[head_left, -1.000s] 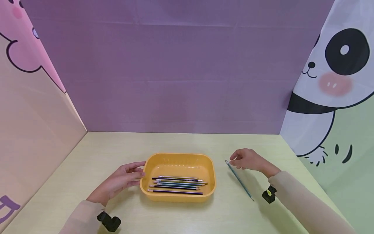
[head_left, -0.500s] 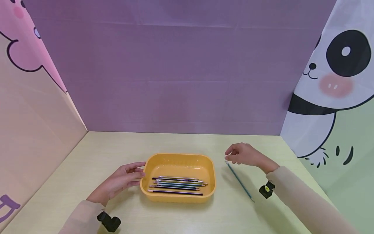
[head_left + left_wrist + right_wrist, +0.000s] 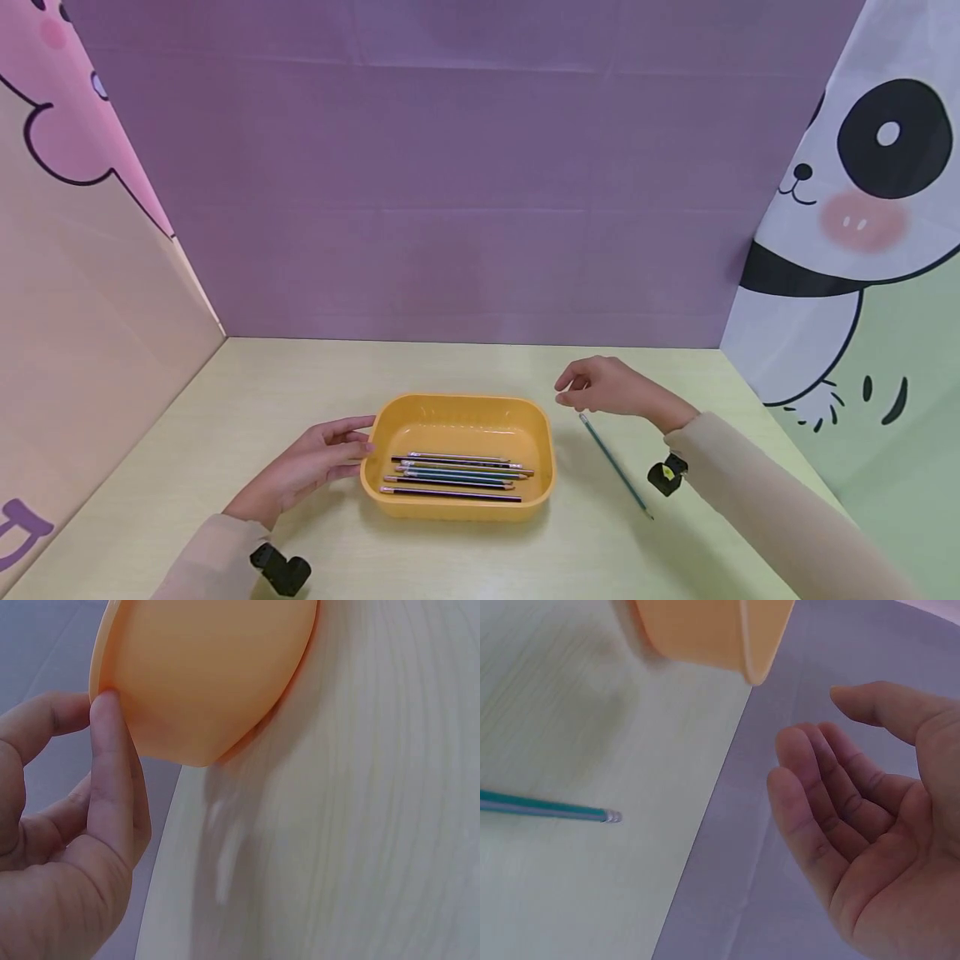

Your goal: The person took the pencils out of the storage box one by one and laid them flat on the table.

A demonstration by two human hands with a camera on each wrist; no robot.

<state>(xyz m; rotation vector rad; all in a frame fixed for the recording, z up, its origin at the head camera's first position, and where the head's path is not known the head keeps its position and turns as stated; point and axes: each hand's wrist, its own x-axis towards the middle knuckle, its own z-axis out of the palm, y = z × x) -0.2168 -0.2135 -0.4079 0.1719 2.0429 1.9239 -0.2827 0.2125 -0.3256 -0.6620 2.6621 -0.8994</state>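
A yellow plastic tray (image 3: 465, 417) stands on the table with several pencils (image 3: 450, 494) lying side by side in it, dark and teal ones among them. My left hand (image 3: 303, 467) pinches the tray's left rim between thumb and fingers; the left wrist view shows the thumb (image 3: 111, 765) against the tray wall (image 3: 210, 682). To the right of the tray one teal pencil (image 3: 617, 467) lies slanted on the table, its silver eraser end pointing away from me. My right hand (image 3: 611, 387) hovers near that end, fingers loosely bent, nothing in its grasp.
The pale wooden table (image 3: 450, 562) ends at a purple backdrop (image 3: 465, 208). A panda-printed panel (image 3: 855, 208) bounds the right side, and a beige and pink panel (image 3: 90, 292) bounds the left. Each wrist wears a small black camera (image 3: 281, 569).
My right hand has moved left and slightly away from me, from beside the teal pencil's end toward the tray. The left hand, tray and pencils stay as they were.
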